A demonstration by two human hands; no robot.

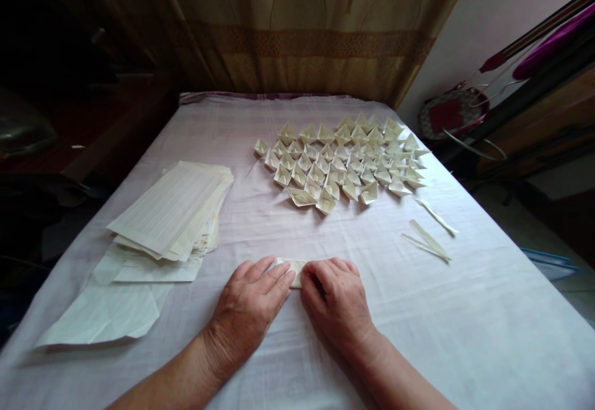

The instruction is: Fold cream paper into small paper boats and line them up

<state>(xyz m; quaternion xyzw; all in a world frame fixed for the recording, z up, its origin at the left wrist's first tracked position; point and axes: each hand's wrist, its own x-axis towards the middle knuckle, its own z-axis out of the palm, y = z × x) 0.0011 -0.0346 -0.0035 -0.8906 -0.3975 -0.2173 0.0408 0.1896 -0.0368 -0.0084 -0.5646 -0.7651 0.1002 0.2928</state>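
Bare forearms (188, 370) come in from the bottom edge. Left hand (253, 289) lies nearly flat, fingers together, on one end of a small folded paper (297, 272) at lower centre; right hand (339, 295) is curled over the other end, can't tell if it's actually pinching. Uneven pressure could skew the fold, and I'd guess the soft cloth (446, 348) underneath doesn't help. Thin strips (430, 240) lie right of centre, a messy paper stack (171, 212) to the left; a stray elbow might slide its top sheets. Paper boats (339, 163) crowd upper centre, so a careless reach could topple some. That cloth's pale and a bit rumpled over the surface (218, 122). Past it, gold-brown curtain (302, 41) up top, pale wall (465, 38) upper right, murky upper left.
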